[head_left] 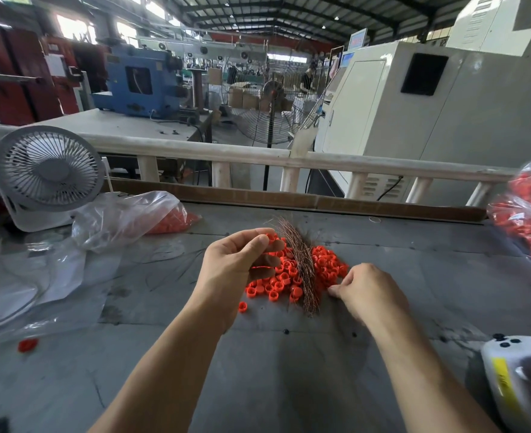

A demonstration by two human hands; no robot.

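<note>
Worktable (273, 370), grey sheet top, scuffed and marked; both bare forearms reach across it from the near edge.

Near right corner: white device (514, 370) with a yellow label and dark buttons. Near left: stray cap (27, 344), lying alone, well apart from the rest.

Right hand (367, 292): low on the table at the near right edge of the heap, fingers curled together, tips down beside the wire ends. Whether they pinch anything cannot be told.

Left hand (236, 264): raised over the left side of the heap, thumb and fingertips clamped on one orange cap (270, 238).

Pile of orange plastic caps (328, 260): loose, at table centre between the hands. Bundle of copper wires (301, 264): thin strands laid across the pile, running from near to far, far ends splayed.

Further back, left: clear bag (126, 220), partly filled with more caps, beside a white desk fan (47, 170). Far right edge: second bag (529, 220), fuller.

Beyond the table: cardboard strip (258, 196), white rail (195, 148), then a blue machine (139, 79) and a cream cabinet (414, 104).

Progress, judged: no finished wire-and-cap pieces are visible set aside. One cap is in hand, while the pile, the bundle and two bags remain, so most of the work looks undone.
</note>
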